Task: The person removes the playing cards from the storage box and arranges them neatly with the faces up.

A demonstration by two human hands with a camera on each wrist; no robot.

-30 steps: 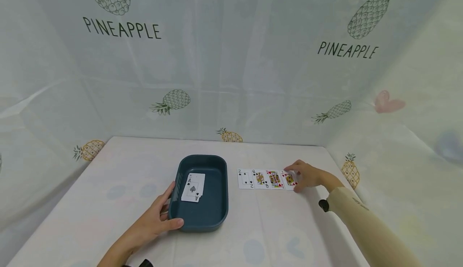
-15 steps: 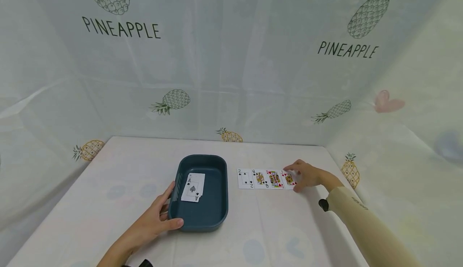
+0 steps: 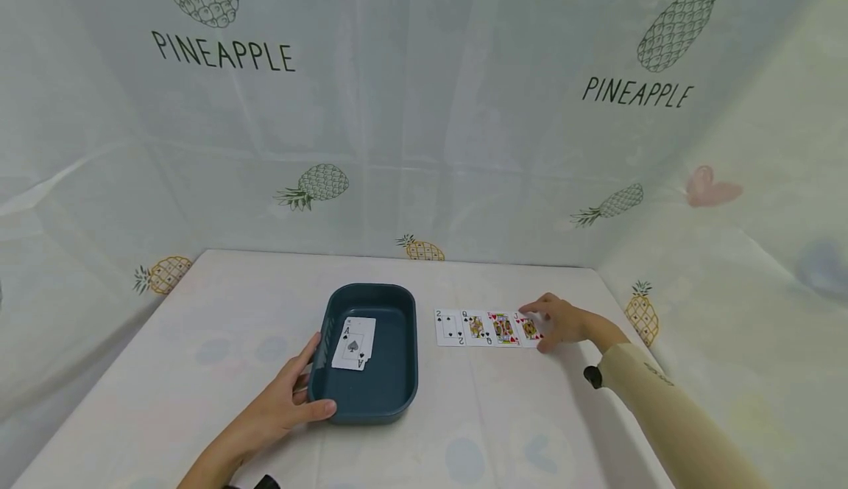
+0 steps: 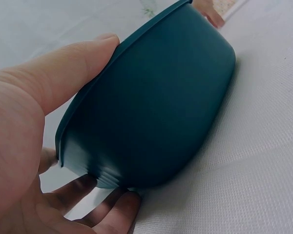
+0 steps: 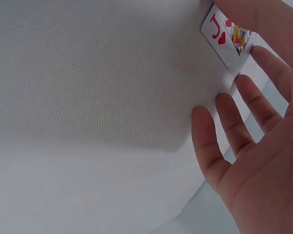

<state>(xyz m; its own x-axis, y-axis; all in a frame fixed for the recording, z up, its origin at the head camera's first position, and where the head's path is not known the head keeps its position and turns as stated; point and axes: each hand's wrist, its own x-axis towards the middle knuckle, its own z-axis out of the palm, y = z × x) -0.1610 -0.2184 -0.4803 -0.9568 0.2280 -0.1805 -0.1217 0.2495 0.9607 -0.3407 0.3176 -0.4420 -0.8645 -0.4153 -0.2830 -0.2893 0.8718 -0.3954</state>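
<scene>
While tray [image 3: 392, 353] flanks cards [image 3: 490, 329], cloth [image 3: 424, 106] hangs behind.

A narrow strip of counter [image 3: 426, 371] lies between the cards [image 3: 477, 328] and the tray [image 3: 392, 364], which blocks the low leftward path of my right hand [image 3: 564, 321].

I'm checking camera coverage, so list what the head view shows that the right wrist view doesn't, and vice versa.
Only the head view shows the dark blue tray, the ace of spades lying in it, the left grip at its side, and the pineapple prints on the backdrop.

Only the right wrist view shows the palm side of the right grip; the head view has its back.

Both share that grip, the jack of hearts and the white cloth.
</scene>
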